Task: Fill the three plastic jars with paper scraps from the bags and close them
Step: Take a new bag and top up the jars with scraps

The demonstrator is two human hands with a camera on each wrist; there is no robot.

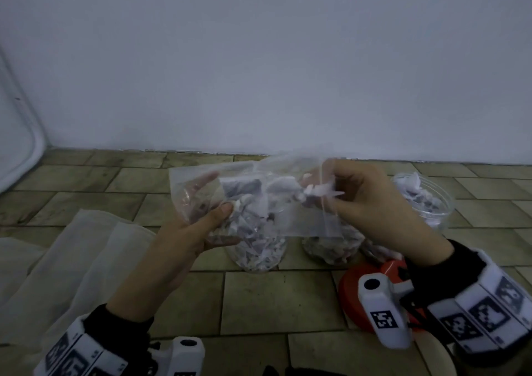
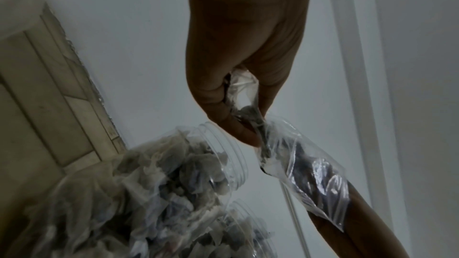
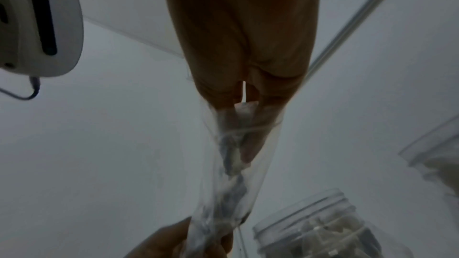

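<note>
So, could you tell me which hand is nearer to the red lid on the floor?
Right. The right hand is up at the bag's mouth, its wrist directly over the red lid; the left hand grips the bag's other end, further away.

Black sleeves; white wristbands, black square markers.

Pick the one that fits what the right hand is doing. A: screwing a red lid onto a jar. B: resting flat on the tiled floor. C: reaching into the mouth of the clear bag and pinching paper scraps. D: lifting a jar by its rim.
C: the right hand has its fingers inside the open mouth of the clear bag, pinching white paper scraps, while the left hand holds the bag's other end.
</note>
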